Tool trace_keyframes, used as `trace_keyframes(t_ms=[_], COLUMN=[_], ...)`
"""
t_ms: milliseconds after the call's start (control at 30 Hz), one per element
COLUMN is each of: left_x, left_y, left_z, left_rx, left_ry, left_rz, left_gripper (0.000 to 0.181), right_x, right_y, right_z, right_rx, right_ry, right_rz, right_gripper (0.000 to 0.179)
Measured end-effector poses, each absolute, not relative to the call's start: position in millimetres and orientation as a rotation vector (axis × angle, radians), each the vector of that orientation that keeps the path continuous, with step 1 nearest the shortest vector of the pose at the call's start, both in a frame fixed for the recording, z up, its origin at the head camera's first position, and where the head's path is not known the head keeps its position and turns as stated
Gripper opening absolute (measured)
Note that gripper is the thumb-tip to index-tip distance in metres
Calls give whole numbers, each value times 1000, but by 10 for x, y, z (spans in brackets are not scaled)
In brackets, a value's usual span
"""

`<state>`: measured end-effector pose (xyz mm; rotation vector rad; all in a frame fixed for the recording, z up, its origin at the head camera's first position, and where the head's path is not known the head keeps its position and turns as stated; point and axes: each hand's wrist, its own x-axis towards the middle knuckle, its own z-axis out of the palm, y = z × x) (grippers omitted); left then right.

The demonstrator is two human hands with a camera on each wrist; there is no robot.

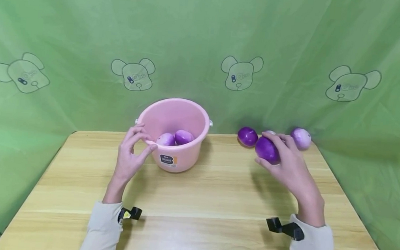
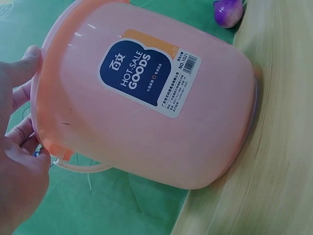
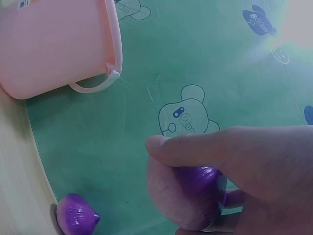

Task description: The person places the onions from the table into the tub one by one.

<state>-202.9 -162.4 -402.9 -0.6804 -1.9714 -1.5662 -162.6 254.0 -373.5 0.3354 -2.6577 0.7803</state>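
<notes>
A pink plastic bucket [image 1: 191,156] stands upright toward the back of the table, its label facing the front. Thumb and fingers of my left hand [image 1: 129,156] pinch the bucket's near-left rim. Inside the bucket lie two purple onions, one paler [image 1: 166,139] and one darker [image 1: 184,136]. To the right, my right hand [image 1: 292,171] grips a purple onion [image 1: 267,150] between thumb and fingers, raised over the tabletop. The right wrist view shows this held onion [image 3: 164,193] with a pale side and a dark shiny side, partly covered by the thumb.
Along the table's back edge, a dark purple onion [image 1: 247,136] lies left of my right hand and a paler one [image 1: 301,138] lies beyond it. Another pale one peeks out behind the fingers. A green curtain with bear drawings [image 1: 193,41] hangs behind the wooden table [image 1: 208,197].
</notes>
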Motion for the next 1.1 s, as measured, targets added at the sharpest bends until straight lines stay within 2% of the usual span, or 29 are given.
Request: trace_keyframes(t_ms=[1100], left_x=[-2036], left_y=[-1640], left_z=[-4036], left_rx=[-677], left_ry=[-1975], left_rz=[-1544], left_gripper=[16], right_x=[-1771], right_y=[2160], right_z=[-3672], right_rx=[442], right_ry=[-2603], right_rz=[794], right_gripper=[70])
